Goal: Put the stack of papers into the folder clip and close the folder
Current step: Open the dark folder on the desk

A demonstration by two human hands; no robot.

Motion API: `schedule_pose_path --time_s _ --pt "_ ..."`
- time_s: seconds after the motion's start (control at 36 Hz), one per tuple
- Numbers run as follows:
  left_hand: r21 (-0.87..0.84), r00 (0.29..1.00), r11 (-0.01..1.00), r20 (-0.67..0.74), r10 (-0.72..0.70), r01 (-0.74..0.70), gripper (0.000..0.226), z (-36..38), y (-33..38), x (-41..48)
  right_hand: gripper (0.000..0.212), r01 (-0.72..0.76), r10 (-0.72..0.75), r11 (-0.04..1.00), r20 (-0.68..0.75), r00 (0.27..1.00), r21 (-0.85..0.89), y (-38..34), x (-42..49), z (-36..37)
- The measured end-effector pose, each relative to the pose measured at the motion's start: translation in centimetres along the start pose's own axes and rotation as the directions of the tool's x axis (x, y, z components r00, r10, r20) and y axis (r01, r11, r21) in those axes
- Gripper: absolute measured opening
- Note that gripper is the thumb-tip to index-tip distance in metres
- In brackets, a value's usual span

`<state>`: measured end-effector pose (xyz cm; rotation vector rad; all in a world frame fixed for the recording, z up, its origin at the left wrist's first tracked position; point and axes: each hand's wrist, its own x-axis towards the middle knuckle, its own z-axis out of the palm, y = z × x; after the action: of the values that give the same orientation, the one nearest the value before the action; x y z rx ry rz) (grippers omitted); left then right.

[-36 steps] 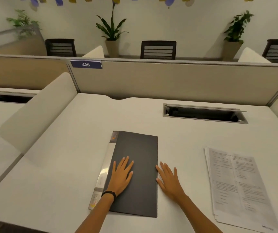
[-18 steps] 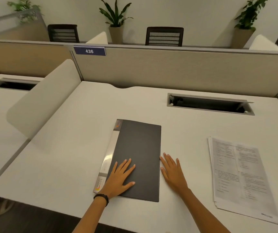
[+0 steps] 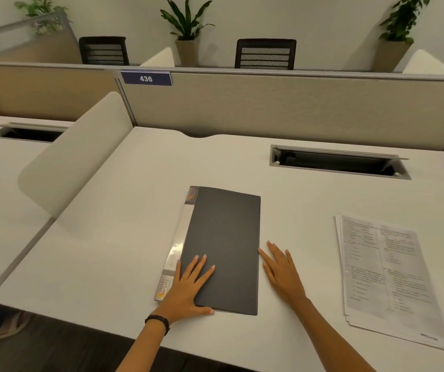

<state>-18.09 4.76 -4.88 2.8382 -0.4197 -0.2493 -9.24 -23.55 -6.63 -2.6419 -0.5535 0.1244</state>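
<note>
A dark grey folder (image 3: 223, 237) with a silver spine lies closed on the white desk (image 3: 124, 237), near its front edge. My left hand (image 3: 188, 285) rests flat on the folder's near left corner, fingers spread, thumb at the bottom edge. My right hand (image 3: 282, 272) lies flat on the desk, fingers apart, touching the folder's right edge. A stack of printed papers (image 3: 387, 277) sits on the desk to the right, well apart from the folder and both hands.
An open cable slot (image 3: 339, 162) is set in the desk at the back right. A beige partition (image 3: 269, 108) closes the far side, and a rounded white divider (image 3: 76, 157) stands on the left. Beyond it lies a neighbouring desk.
My left hand has slid toward the folder's near left corner. My right hand stays by the right edge. The camera view has tilted down and shifted slightly.
</note>
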Motion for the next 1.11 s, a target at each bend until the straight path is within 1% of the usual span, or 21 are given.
schedule_pose_path --time_s 0.06,0.11,0.17,0.19,0.28,0.31,0.39,0.44,0.53,0.61,0.67,0.69,0.72,0.75,0.78,0.83,0.86,0.92,0.97,1.0,1.11 --pt "0.036 0.999 0.999 -0.009 -0.031 0.032 0.098 0.1 0.1 -0.3 0.069 -0.002 0.002 1.0 -0.001 1.0 0.0 0.0 0.0 0.1" --pt "0.074 0.998 0.996 0.007 -0.056 0.055 0.097 0.1 0.2 -0.6 0.067 -0.007 0.007 1.0 -0.001 1.0 0.01 0.1 0.0 0.2" --pt "0.065 0.998 0.996 0.023 -0.059 0.057 0.094 0.0 0.4 -0.8 0.064 -0.026 0.026 0.998 0.0 1.0 0.056 0.3 -0.1 0.2" --pt "0.045 0.998 0.997 0.032 -0.057 0.056 0.092 -0.2 0.5 -0.9 0.066 -0.039 0.039 0.995 -0.007 0.999 0.092 0.3 -0.1 0.2" --pt "-0.041 0.998 0.998 -0.035 -0.05 0.048 0.082 -0.5 0.7 -1.1 0.076 -0.06 0.068 0.979 -0.037 0.997 0.193 -0.2 -0.3 -0.2" --pt "-0.075 0.997 0.996 -0.046 -0.058 0.054 0.078 -0.8 0.8 -1.2 0.074 -0.066 0.078 0.974 -0.045 0.996 0.217 -0.4 -0.4 -0.3" --pt "-0.194 0.989 0.98 -0.124 -0.079 0.054 0.065 -1.4 1.1 -1.1 0.053 -0.101 0.117 0.955 -0.042 0.992 0.279 -0.9 -0.6 -0.7" --pt "-0.301 0.975 0.952 -0.189 -0.117 0.056 0.057 -1.9 1.3 -0.9 0.048 -0.115 0.133 0.947 -0.038 0.99 0.301 -1.1 -0.7 -0.9" --pt "-0.542 0.936 0.838 -0.263 -0.233 0.056 0.052 -3.2 1.7 -0.9 0.055 -0.121 0.144 0.938 -0.048 0.988 0.325 -1.2 -0.8 -1.1" --pt "-0.771 0.862 0.636 -0.304 -0.406 0.028 0.048 -4.6 2.9 -1.1 0.056 -0.125 0.154 0.931 -0.056 0.987 0.344 -1.2 -0.9 -1.1" --pt "-0.873 0.733 0.485 -0.305 -0.608 0.039 0.068 -5.7 3.8 -1.2 0.062 -0.12 0.155 0.923 -0.068 0.986 0.367 -1.2 -0.9 -1.2" --pt "-0.9 0.675 0.432 -0.286 -0.68 0.054 0.07 -6.2 4.1 -1.3 0.068 -0.118 0.16 0.914 -0.079 0.984 0.387 -1.2 -0.9 -1.2" --pt "-0.92 0.631 0.389 -0.272 -0.727 0.052 0.055 -6.8 4.4 -1.3 0.074 -0.118 0.172 0.904 -0.097 0.98 0.41 -1.3 -1.0 -1.3" --pt "-0.935 0.615 0.348 -0.239 -0.752 0.062 0.036 -7.2 4.4 -1.3 0.075 -0.121 0.189 0.894 -0.117 0.975 0.431 -1.3 -1.0 -1.5" --pt "-0.949 0.598 0.309 -0.216 -0.772 0.056 0.027 -7.6 4.4 -1.3 0.069 -0.126 0.206 0.888 -0.137 0.969 0.443 -1.4 -1.1 -1.5" --pt "-0.969 0.569 0.24 -0.167 -0.805 0.055 0.04 -8.0 3.7 -1.3 0.054 -0.138 0.234 0.882 -0.165 0.958 0.45 -1.5 -1.1 -1.6" --pt "-0.976 0.555 0.21 -0.142 -0.82 0.061 0.046 -8.0 3.4 -1.4 0.052 -0.139 0.241 0.881 -0.176 0.955 0.453 -1.6 -1.0 -1.6" --pt "-0.986 0.536 0.156 -0.098 -0.839 0.065 0.051 -8.2 3.0 -1.6 0.057 -0.132 0.246 0.878 -0.197 0.949 0.461 -1.8 -0.8 -1.8" --pt "-0.991 0.532 0.116 -0.063 -0.844 0.067 0.053 -8.1 2.7 -1.6 0.071 -0.114 0.246 0.87 -0.221 0.944 0.48 -2.1 -0.6 -1.9" --pt "-0.993 0.535 0.097 -0.048 -0.844 0.063 0.054 -8.2 2.7 -1.6 0.072 -0.102 0.244 0.865 -0.236 0.941 0.491 -2.2 -0.4 -1.9" --pt "-0.998 0.542 0.005 0.026 -0.84 0.057 0.058 -7.8 2.7 -1.8 0.045 -0.09 0.244 0.857 -0.246 0.938 0.508 -3.0 0.4 -2.1"
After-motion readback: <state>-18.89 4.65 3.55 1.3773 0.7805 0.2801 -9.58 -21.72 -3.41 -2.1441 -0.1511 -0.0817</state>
